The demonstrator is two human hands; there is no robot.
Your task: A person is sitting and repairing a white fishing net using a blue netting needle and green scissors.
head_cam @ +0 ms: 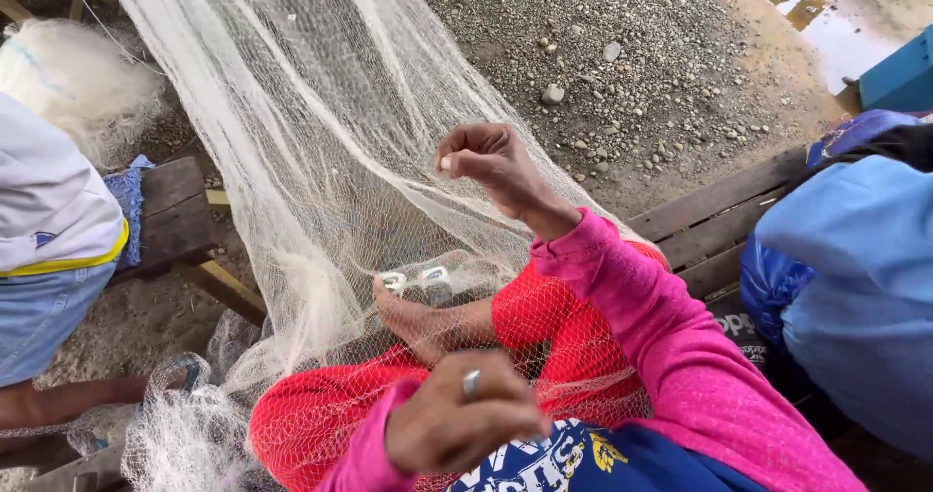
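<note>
across the whole left half of the head view: one white fishing net point(292, 133), fine mesh, running down from top edge over the red-trousered lap point(544, 327) and bunching on the ground at bottom left point(175, 434). under it, gravel ground point(632, 74) with scattered pebbles, one puddle point(826, 16) at top right. right edge: one large light-blue bag or bundle point(855, 288) sitting on a dark wooden bench point(719, 220), with a darker blue printed cloth point(855, 133) above it and one blue box corner point(899, 74) behind. left edge: one other person, white shirt with yellow hem point(49, 201) and denim shorts point(39, 307), next to one small wooden stool point(175, 210); a second white net bundle point(68, 74) behind them at top left.

wearer: pink sleeves, two. right hand point(491, 162) raised above the lap, over the net, fingers curled in tight, thumb and forefinger pinching something small and pale; cannot tell if it's twine or a needle. left hand point(462, 419) low at the waist, back to camera, one ring on a finger, fingers curled down and pressed together on the net mesh; what's under them is hidden. one bare foot point(418, 322) tucked across the lap beneath the mesh. just above the toes, two small pale rectangular tags or weights point(413, 280) side by side inside the net.
</note>
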